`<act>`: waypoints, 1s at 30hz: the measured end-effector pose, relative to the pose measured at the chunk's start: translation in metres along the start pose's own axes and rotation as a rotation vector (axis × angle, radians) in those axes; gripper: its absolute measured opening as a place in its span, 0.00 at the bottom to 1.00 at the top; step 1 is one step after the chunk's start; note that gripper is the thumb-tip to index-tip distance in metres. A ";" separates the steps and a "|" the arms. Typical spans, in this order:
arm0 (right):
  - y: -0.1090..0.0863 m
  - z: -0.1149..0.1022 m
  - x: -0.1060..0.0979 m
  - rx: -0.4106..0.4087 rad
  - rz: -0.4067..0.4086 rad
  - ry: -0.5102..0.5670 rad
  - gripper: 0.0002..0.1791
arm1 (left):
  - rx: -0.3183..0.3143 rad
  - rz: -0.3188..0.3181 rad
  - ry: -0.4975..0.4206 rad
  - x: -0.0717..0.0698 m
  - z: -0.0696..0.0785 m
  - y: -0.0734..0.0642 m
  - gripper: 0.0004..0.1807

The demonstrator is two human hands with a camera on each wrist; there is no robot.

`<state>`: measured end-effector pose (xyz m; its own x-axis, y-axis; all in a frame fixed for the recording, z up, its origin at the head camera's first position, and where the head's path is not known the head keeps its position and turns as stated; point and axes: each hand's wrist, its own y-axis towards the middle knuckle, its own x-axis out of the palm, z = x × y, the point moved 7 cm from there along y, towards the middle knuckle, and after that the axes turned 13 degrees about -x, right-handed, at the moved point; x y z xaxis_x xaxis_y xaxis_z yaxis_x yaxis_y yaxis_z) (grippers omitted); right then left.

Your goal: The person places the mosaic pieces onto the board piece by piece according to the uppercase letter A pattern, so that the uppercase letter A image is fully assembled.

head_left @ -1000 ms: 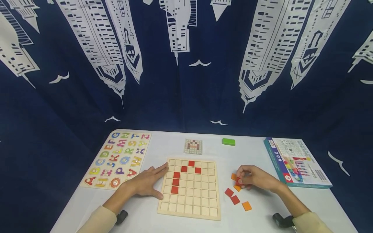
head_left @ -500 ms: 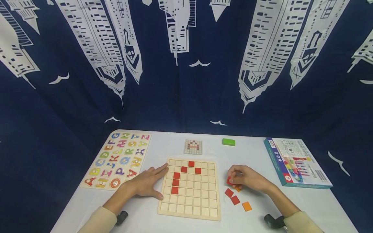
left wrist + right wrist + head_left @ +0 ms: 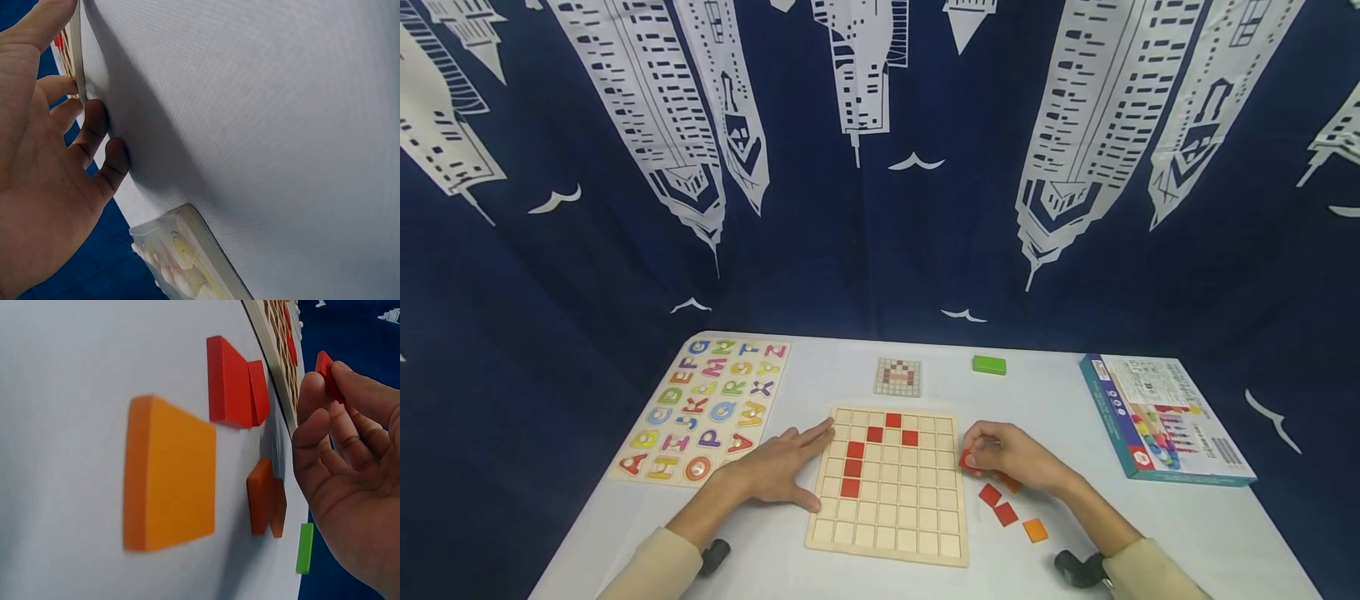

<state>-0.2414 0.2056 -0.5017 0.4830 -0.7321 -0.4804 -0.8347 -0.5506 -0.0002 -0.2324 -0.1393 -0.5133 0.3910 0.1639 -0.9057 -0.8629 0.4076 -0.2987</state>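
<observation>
My right hand (image 3: 1011, 454) pinches a red square tile (image 3: 329, 376) between thumb and fingers, just beside the right edge of the wooden grid board (image 3: 917, 500). Several red tiles (image 3: 851, 468) sit in cells in the board's upper left part. At the board's left edge rests my left hand (image 3: 778, 467), fingers spread, with thumb and fingertips touching the rim. Two loose red tiles (image 3: 231, 384) lie on the table below my right hand. Near them is an orange tile (image 3: 172, 478), and two more orange tiles (image 3: 260, 497) lie partly under the hand.
A small pattern card (image 3: 897, 377) lies behind the board, with a green block (image 3: 988, 365) to its right. The alphabet puzzle board (image 3: 700, 408) is on the left. A flat printed box (image 3: 1172, 421) lies at the right, and a patterned dark blue curtain (image 3: 865, 250) hangs behind the table.
My right hand has lifted the red tile away from the loose pile and moved left with it to the board's right edge. The left hand stays put.
</observation>
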 end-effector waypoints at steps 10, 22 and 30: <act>0.014 -0.007 0.012 -0.040 -0.003 0.046 0.06 | -0.001 0.000 0.002 0.000 -0.002 0.001 0.65; 0.031 -0.016 0.022 -0.092 -0.012 0.071 0.07 | -0.006 0.013 0.016 0.000 -0.002 0.000 0.65; 0.044 -0.016 0.024 -0.091 0.005 0.047 0.05 | -0.007 0.011 0.010 -0.001 0.000 -0.001 0.65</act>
<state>-0.2621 0.1572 -0.4993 0.4929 -0.7517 -0.4382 -0.8106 -0.5797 0.0826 -0.2321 -0.1396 -0.5120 0.3781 0.1597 -0.9119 -0.8694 0.3997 -0.2905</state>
